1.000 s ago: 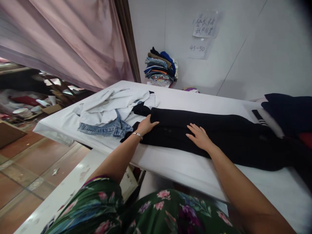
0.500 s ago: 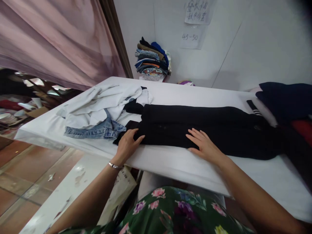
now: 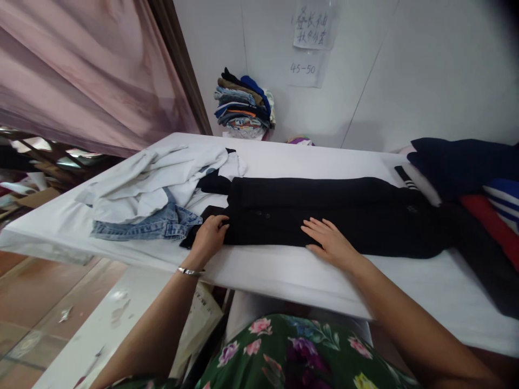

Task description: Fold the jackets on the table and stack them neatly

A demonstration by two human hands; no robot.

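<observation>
A long black coat (image 3: 292, 194) with small buttons lies folded lengthwise across the white-covered table (image 3: 279, 270). At its left end my left hand (image 3: 210, 236), with a silver bracelet at the wrist, has its thumb and fingers closed on the edge of the fabric. My right hand (image 3: 330, 243) rests flat near the middle of the coat's front edge, fingers stretched out. Just left of the coat are a crumpled white garment (image 3: 133, 178) and a piece of blue denim (image 3: 146, 224).
Navy clothing (image 3: 458, 162), a red garment (image 3: 490, 224) and a blue-and-white striped piece (image 3: 505, 197) are heaped at the right. Behind the table, a stack of folded clothes (image 3: 243, 105) stands against the wall. A pink curtain (image 3: 89, 70) hangs at left.
My left hand's thumb and fingers have come together on the coat's edge. My right hand stays flat on the fabric. The view has shifted somewhat to the right.
</observation>
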